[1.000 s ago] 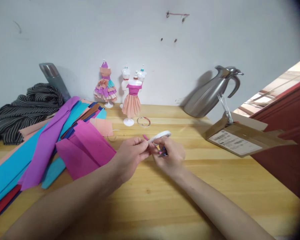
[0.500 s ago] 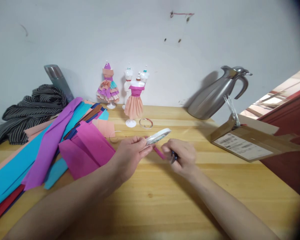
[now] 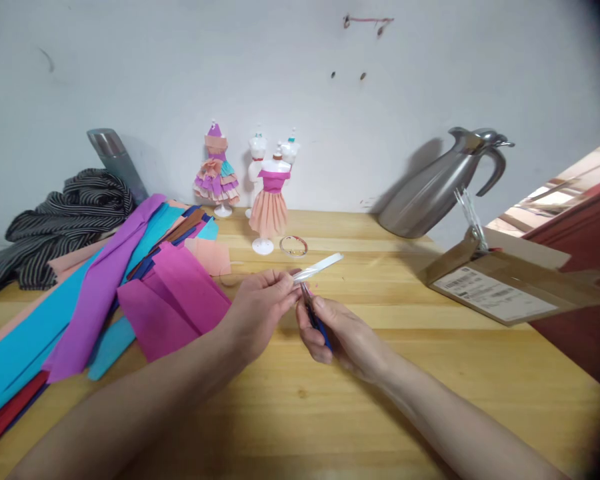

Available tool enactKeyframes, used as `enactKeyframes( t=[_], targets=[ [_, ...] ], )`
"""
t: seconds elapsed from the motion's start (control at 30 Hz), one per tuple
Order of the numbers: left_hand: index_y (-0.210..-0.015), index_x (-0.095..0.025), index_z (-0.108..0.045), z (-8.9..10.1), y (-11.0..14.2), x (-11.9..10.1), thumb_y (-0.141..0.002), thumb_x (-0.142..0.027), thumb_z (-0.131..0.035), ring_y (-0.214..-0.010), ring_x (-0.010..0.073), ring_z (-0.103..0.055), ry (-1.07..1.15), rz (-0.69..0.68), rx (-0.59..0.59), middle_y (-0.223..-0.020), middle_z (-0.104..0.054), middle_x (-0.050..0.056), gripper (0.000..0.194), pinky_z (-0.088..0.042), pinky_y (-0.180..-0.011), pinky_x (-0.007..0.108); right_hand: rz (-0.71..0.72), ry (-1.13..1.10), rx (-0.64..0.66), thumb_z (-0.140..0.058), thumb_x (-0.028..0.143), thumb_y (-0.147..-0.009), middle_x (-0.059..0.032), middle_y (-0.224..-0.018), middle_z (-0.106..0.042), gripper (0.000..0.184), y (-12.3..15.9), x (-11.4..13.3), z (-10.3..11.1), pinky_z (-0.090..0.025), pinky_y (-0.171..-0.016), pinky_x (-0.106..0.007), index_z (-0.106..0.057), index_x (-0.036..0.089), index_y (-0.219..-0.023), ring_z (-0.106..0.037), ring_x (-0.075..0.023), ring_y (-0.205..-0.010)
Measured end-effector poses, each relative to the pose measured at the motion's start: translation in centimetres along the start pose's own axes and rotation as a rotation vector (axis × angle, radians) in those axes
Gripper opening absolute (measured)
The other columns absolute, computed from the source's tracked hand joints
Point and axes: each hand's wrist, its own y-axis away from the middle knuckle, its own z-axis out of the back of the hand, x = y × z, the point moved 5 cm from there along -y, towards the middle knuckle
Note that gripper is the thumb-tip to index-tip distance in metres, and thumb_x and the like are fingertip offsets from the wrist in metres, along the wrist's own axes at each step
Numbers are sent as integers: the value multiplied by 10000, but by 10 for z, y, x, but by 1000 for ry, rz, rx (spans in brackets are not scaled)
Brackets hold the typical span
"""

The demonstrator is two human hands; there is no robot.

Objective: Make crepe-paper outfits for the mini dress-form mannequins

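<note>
Between the fingers and thumb of my left hand [image 3: 267, 300] is a roll of white tape [image 3: 321, 267], held nearly edge-on and pointing up to the right. My right hand [image 3: 335, 330] is closed around small snips [image 3: 323, 329] with a blue handle. Their metal tips reach up to the underside of the roll, right beside my left fingertips. A tiny pink bit [image 3: 316, 285] shows just past the tips. Whatever else my left fingers pinch is hidden.
Pleated crepe paper in magenta [image 3: 180, 287], blue and purple lies left. Behind stand small dress forms, one in a pink-and-peach dress [image 3: 269, 207], another in a ruffled dress [image 3: 216, 170]. A ring [image 3: 294, 246] lies near them. A steel jug [image 3: 430, 187] and cardboard box [image 3: 510, 287] stand right.
My right hand has moved left and turned, bringing the snips up to my left fingers. The magenta strip between the hands no longer shows. The roll has tilted to a thinner edge-on view.
</note>
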Motion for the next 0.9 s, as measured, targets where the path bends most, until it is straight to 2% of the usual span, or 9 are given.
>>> enactKeyframes(
  t=[0.37,0.53,0.67,0.9],
  targets=[
    [-515,-173,-523,-2,-2,6,-786,-301,-636,-779,176,-565,-119,-59,76,-547,-547,23,320,-404,-912,336,-82,-131,-30,-570,611,-803,82,-491,-358,447,0,1,1,-182,-384,-186,-481,181,-720,-280,-43,-375],
    [-521,-177,-513,2,-4,10,-758,-314,-661,-841,177,-564,-118,-44,51,-581,-557,18,311,-391,-939,331,-87,-155,-30,-564,609,-809,88,-490,-332,447,0,-1,0,-142,-391,-185,-462,184,-717,-241,-39,-381],
    [-515,-187,-511,2,-5,12,-760,-313,-650,-924,212,-569,-116,-44,55,-534,-545,26,308,-372,-977,364,-97,-173,-15,-571,603,-805,94,-490,-312,447,0,-2,-1,-109,-392,-184,-432,190,-709,-193,-33,-387],
    [-512,-179,-496,2,-5,14,-734,-318,-674,-939,211,-558,-89,-29,36,-533,-536,26,317,-393,-936,352,-139,-228,31,-572,581,-819,94,-494,-311,446,1,-2,-3,-92,-375,-175,-408,188,-683,-156,-25,-382]
  ],
)
